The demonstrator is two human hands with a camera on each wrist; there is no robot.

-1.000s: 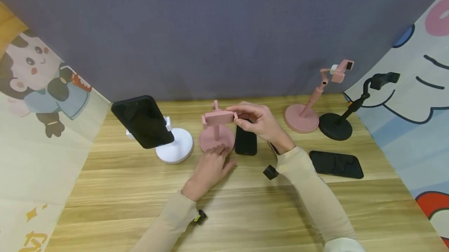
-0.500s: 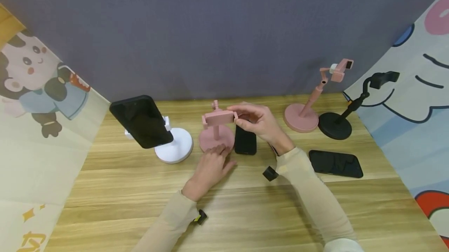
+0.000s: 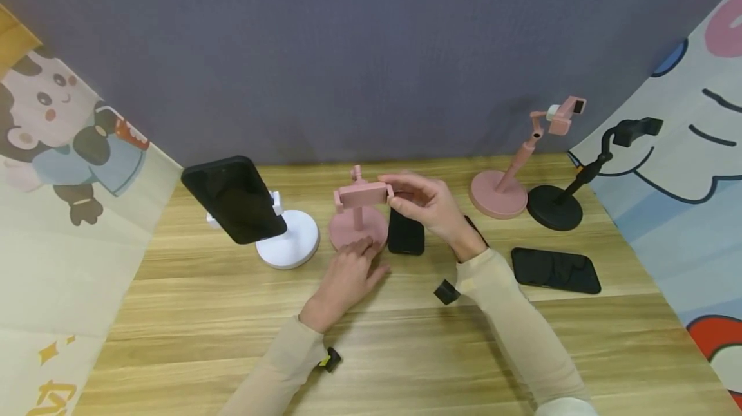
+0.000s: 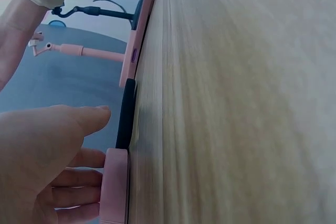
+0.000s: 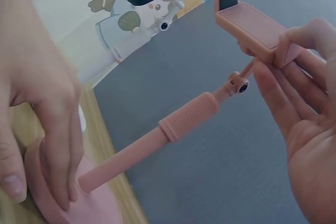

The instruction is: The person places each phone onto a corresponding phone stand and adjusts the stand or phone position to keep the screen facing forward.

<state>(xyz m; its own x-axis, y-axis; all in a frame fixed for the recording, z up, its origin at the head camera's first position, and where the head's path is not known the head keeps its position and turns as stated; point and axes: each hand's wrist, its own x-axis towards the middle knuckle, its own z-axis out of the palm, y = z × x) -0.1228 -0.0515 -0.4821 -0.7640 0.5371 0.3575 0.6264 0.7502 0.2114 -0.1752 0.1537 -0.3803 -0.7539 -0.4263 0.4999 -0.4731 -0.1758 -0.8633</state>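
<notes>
A pink phone stand [image 3: 363, 195] stands upright at the middle of the table, its clamp facing up with no phone in it. My right hand [image 3: 431, 207] pinches the right end of that clamp between thumb and fingers; the right wrist view shows the clamp [image 5: 257, 30] from the side. Down on the round pink base [image 5: 102, 208] rests my left hand [image 3: 350, 277], fingers extended over its front edge. Beside the base lies a black phone [image 3: 406, 236], its far end partly behind my right hand. Another dark phone [image 3: 476, 229] is mostly hidden by my right wrist.
To the left, a white stand [image 3: 290, 242] holds a tilted black phone [image 3: 232, 200]. Another pink stand [image 3: 498, 194] and a black stand [image 3: 553, 208] are at the back right. A black phone [image 3: 556, 270] lies in front of them. A grey wall [image 3: 371, 62] closes the back.
My right wrist has shifted very slightly, so the dark phone's edge shows behind it. Both hands keep their places on the pink stand.
</notes>
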